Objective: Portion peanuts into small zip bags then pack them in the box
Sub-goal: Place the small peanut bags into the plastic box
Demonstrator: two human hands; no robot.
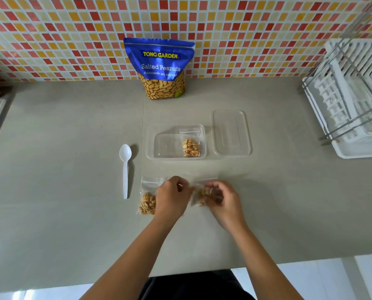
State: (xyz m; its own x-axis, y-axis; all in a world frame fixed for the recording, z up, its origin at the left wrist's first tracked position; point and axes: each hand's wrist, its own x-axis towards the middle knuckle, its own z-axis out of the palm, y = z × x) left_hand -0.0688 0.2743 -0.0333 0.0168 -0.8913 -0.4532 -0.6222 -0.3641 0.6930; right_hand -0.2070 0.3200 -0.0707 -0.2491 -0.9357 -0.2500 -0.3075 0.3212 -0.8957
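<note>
A small zip bag with peanuts (200,195) is pinched between my left hand (172,198) and my right hand (221,200), just above the counter. A second filled zip bag (147,202) lies flat on the counter, partly under my left hand. Behind them stands the clear plastic box (159,146), with one filled zip bag (191,147) inside at its right end. The box's clear lid (231,132) lies to its right. A blue pouch of salted peanuts (161,68) stands against the tiled wall.
A white plastic spoon (125,167) lies left of the box, bowl pointing away. A white dish rack (353,98) with metal rails fills the right side. The grey counter's front edge (288,259) runs close to my body.
</note>
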